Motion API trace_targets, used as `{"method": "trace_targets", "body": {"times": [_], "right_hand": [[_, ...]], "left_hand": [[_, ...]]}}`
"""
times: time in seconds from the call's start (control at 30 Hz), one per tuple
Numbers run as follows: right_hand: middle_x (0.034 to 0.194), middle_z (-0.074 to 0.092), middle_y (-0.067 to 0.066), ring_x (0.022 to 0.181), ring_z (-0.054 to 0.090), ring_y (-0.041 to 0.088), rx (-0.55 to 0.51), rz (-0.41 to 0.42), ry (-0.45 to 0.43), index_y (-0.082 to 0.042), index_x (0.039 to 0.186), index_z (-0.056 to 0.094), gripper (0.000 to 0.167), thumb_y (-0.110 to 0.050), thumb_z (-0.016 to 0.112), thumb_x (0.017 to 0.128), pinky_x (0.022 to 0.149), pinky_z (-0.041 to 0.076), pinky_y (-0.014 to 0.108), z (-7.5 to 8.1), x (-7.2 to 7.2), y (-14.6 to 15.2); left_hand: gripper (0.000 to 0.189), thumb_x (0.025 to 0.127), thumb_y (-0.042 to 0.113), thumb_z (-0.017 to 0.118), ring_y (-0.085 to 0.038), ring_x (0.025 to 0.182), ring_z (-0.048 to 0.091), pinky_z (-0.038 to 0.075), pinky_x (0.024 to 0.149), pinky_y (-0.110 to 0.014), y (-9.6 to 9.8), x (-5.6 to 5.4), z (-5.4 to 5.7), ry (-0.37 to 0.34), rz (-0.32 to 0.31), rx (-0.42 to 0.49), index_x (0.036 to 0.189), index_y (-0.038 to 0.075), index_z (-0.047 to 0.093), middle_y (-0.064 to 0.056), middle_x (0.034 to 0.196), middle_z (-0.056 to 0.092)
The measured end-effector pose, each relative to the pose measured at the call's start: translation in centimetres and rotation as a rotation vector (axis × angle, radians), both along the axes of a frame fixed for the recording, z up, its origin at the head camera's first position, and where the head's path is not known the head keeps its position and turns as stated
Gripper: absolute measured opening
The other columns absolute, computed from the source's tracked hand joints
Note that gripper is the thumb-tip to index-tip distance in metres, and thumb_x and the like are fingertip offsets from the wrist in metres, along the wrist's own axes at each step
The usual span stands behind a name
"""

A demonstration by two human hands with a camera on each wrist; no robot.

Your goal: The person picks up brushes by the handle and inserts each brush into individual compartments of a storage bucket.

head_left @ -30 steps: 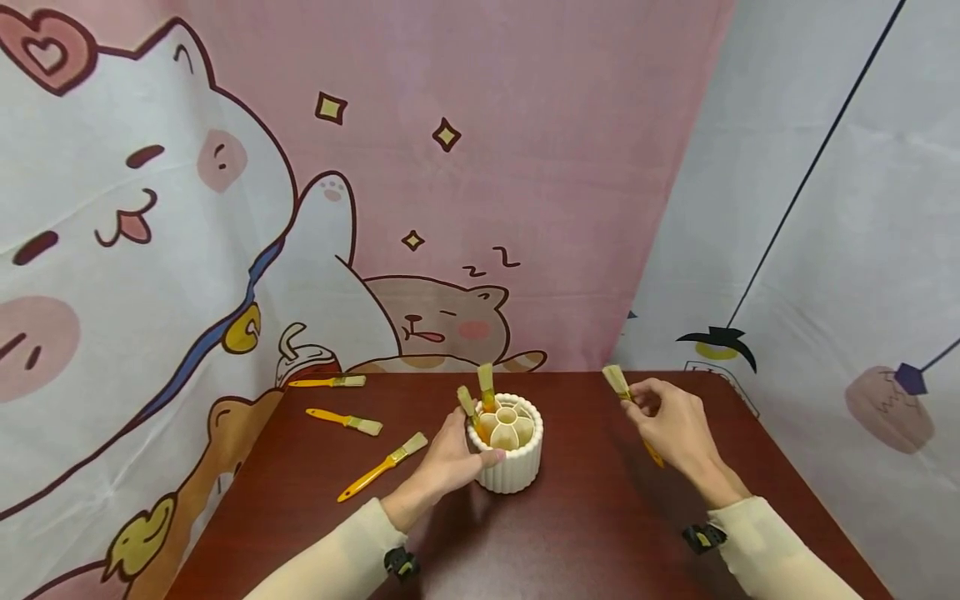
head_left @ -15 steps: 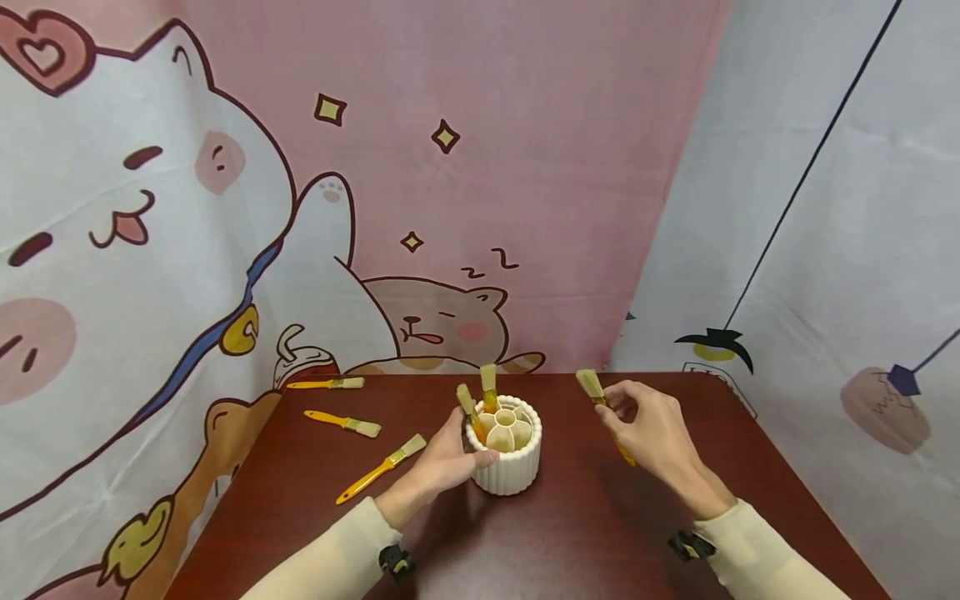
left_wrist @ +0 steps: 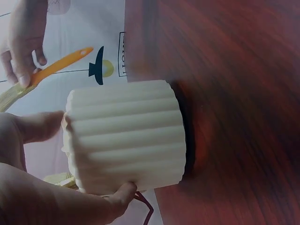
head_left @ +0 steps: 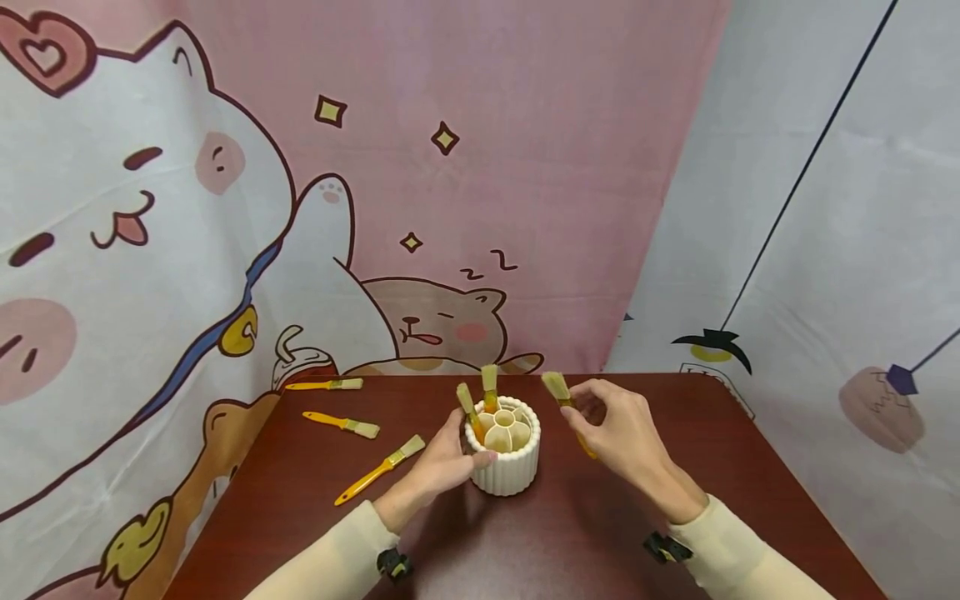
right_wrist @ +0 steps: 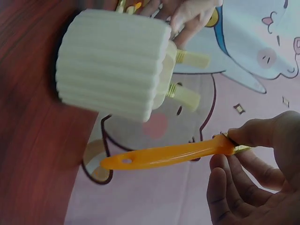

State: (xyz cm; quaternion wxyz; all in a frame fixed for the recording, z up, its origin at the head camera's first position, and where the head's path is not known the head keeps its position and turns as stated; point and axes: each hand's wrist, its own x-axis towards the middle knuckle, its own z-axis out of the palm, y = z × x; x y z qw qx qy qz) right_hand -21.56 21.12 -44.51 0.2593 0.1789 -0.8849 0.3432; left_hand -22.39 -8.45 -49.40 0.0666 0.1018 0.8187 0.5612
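A white ribbed round holder [head_left: 506, 477], divided inside into petal-shaped compartments, stands on the table. My left hand [head_left: 438, 467] grips its left side, thumb over the front rim. Two paintbrushes stand bristles up in its left and back compartments: one brush [head_left: 467, 402] tilts left, the other brush [head_left: 490, 382] is nearly upright. To the right of the holder, my right hand [head_left: 622, 429] pinches a yellow-handled paintbrush [right_wrist: 164, 157] near its metal collar, bristles up and handle slanting down. In the right wrist view the handle's end points toward the table, apart from the holder.
Three more yellow paintbrushes lie on the left of the dark red table [head_left: 510, 554]: a far brush [head_left: 326, 384], a middle brush [head_left: 341, 422] and a near brush [head_left: 380, 470]. Behind the table hangs a cartoon-printed cloth [head_left: 570, 208], close to its back edge.
My right hand has carried its paintbrush steadily left, closer to the holder. The left hand and the holder have stayed in place.
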Motion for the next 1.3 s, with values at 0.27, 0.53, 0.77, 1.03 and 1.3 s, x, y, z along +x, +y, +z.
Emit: {"method": "trace_targets", "body": {"times": [0.27, 0.53, 0.77, 1.03, 1.3], "right_hand": [[0.092, 0.082, -0.006, 0.074, 0.073, 0.001, -0.037, 0.081, 0.051, -0.014, 0.108, 0.084, 0.02, -0.004, 0.095, 0.095, 0.067, 0.064, 0.028, 0.8, 0.2, -2.4], [0.092, 0.082, -0.006, 0.075, 0.074, 0.003, -0.062, 0.15, 0.083, -0.013, 0.108, 0.084, 0.021, -0.003, 0.095, 0.094, 0.067, 0.065, 0.029, 1.5, 0.4, -4.4], [0.094, 0.082, -0.006, 0.077, 0.074, 0.003, -0.089, 0.18, 0.112, -0.014, 0.11, 0.084, 0.021, -0.004, 0.095, 0.095, 0.068, 0.068, 0.033, 2.2, 0.5, -5.9], [0.098, 0.084, -0.004, 0.079, 0.077, 0.005, -0.146, 0.2, 0.113, -0.013, 0.113, 0.085, 0.021, -0.005, 0.095, 0.097, 0.071, 0.068, 0.03, 1.8, 0.3, -7.3], [0.099, 0.085, -0.001, 0.079, 0.079, 0.008, -0.17, 0.178, 0.162, -0.012, 0.115, 0.086, 0.023, -0.006, 0.096, 0.096, 0.069, 0.066, 0.029, 0.8, 0.3, -8.1]], "left_hand": [[0.116, 0.086, 0.035, 0.105, -0.05, 0.157, 0.057, 0.045, 0.132, -0.071, 0.8, 0.6, -0.4, 0.097, 0.107, -0.103, 0.172, -0.006, 0.039, -0.031, 0.168, 0.054], [0.119, 0.082, 0.036, 0.109, -0.047, 0.149, 0.061, 0.052, 0.125, -0.069, 1.1, 1.0, -0.2, 0.109, 0.157, -0.169, 0.17, -0.003, 0.039, -0.03, 0.157, 0.055], [0.109, 0.086, 0.037, 0.106, -0.046, 0.147, 0.062, 0.052, 0.125, -0.069, 0.9, 0.9, -0.1, 0.092, 0.135, -0.167, 0.165, -0.004, 0.044, -0.028, 0.157, 0.055], [0.107, 0.087, 0.037, 0.105, -0.044, 0.144, 0.064, 0.053, 0.124, -0.069, 0.6, 0.8, -0.2, 0.084, 0.121, -0.175, 0.165, -0.005, 0.045, -0.027, 0.154, 0.057], [0.106, 0.087, 0.037, 0.105, -0.044, 0.143, 0.064, 0.054, 0.123, -0.069, 0.7, 0.9, -0.2, 0.09, 0.11, -0.181, 0.165, -0.005, 0.046, -0.027, 0.153, 0.058]]}}
